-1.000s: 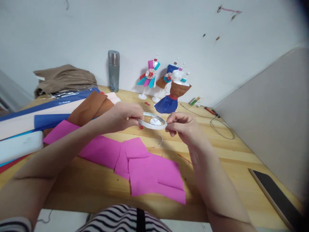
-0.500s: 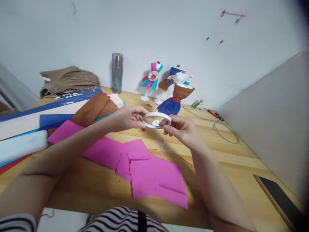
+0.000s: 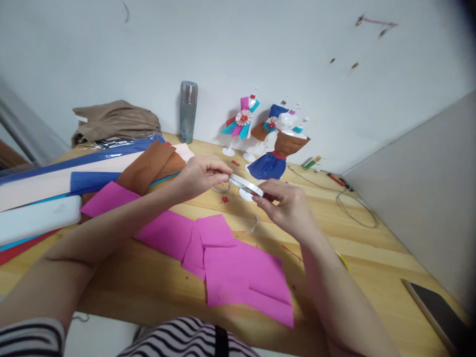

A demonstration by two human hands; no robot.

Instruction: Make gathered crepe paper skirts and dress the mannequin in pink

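Observation:
Above the table I hold a narrow white roll of tape [image 3: 246, 185], seen nearly edge-on. My left hand [image 3: 204, 179] pinches its left end between thumb and fingertips. On the opposite end, my right hand [image 3: 284, 203] grips it with thumb and curled fingers. Behind the hands stands a small dress form in a brown and blue paper dress [image 3: 268, 164]. Several pink sheets [image 3: 245, 272] lie overlapping below, and a small red flower-shaped piece [image 3: 225, 199] sits under the roll. Part of a ring-shaped item [image 3: 222, 188] shows beneath my left fingers.
More dressed forms [image 3: 243, 119] and a grey flask [image 3: 188, 114] stand by the wall. Left are coloured sheets [image 3: 92, 183], a white case [image 3: 40, 216] and folded brown cloth [image 3: 115, 121]. Right are a cable [image 3: 353, 215], a phone [image 3: 433, 310] and a partly hidden yellow ring [image 3: 342, 261].
The roll has turned from showing its open ring to nearly edge-on, tilting down to the right. Both hands still grip it. The view has shifted slightly, and the yellow ring now shows.

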